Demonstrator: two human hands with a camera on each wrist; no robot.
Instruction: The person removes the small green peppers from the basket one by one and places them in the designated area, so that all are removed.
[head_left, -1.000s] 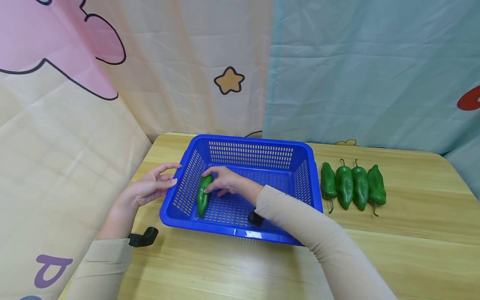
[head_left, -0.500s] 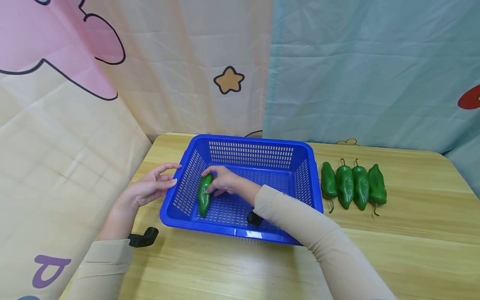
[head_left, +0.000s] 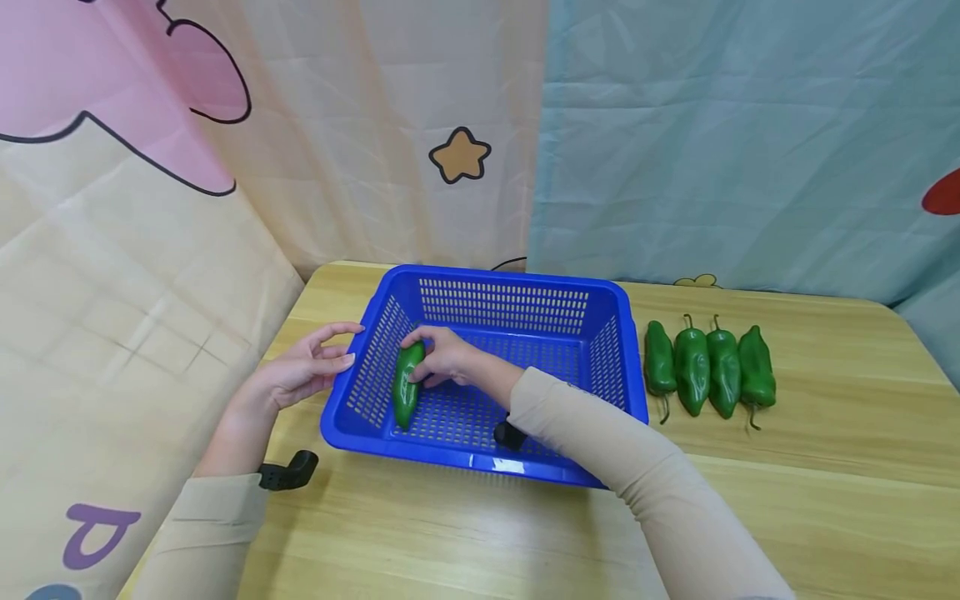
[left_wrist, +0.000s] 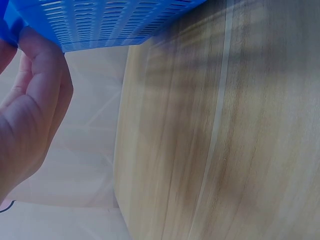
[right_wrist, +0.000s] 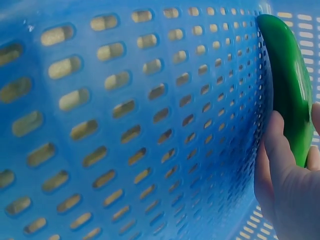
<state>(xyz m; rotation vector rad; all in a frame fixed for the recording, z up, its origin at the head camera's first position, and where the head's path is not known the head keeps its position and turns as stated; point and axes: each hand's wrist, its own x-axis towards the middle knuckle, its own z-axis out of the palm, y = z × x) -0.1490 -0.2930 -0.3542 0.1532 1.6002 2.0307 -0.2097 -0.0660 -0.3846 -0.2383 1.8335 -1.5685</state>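
Inside the blue plastic basket (head_left: 480, 462), my right hand (head_left: 446, 358) pinches a green pepper (head_left: 406, 400) between thumb and fingers. The pepper lies lengthwise along the basket's left side. In the right wrist view, the thumb and fingers of my right hand (right_wrist: 295, 185) are around the lower part of the pepper (right_wrist: 290, 75), close to the slotted wall (right_wrist: 165, 115). My left hand (head_left: 307, 367) holds the basket's left rim. The left wrist view has bent fingers of my left hand (left_wrist: 40, 85) at the blue rim, their tips partly hidden.
Several green peppers (head_left: 692, 371) lie in a row on the wooden table (head_left: 832, 433), right of the basket. A printed curtain (head_left: 675, 150) hangs behind the table and along its left side. A black wrist camera mount (head_left: 288, 472) sticks out from the left sleeve.
The pepper in my right hand has shifted very slightly within the basket. My left hand stays at the rim. The whole head view has tilted a little.
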